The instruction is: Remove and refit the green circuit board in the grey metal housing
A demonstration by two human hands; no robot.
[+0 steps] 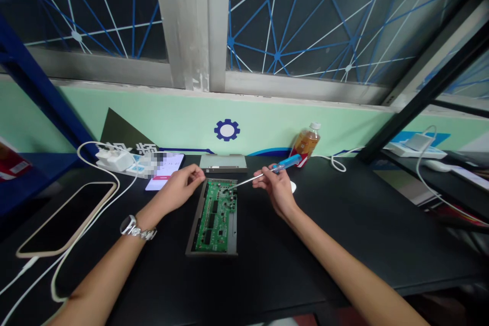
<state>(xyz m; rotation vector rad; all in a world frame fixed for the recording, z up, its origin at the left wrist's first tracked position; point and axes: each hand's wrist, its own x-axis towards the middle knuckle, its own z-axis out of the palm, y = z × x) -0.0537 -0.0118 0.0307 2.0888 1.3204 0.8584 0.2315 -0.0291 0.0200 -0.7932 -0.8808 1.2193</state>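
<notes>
Mid-frame, an oblong green circuit board [222, 217] is running top-to-bottom between my nearer, half-curled left hand [185, 184], hold unclear, and my right hand [278, 187], pinching a slender blue-handled metal screwdriver [289, 162].

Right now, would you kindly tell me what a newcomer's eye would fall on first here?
Probably the green circuit board, near the middle of the view on the black table. Next might come the blue-handled screwdriver in the right hand, its tip over the board's far end. Beyond, bold blue and white lines cross the dark windows.
</notes>
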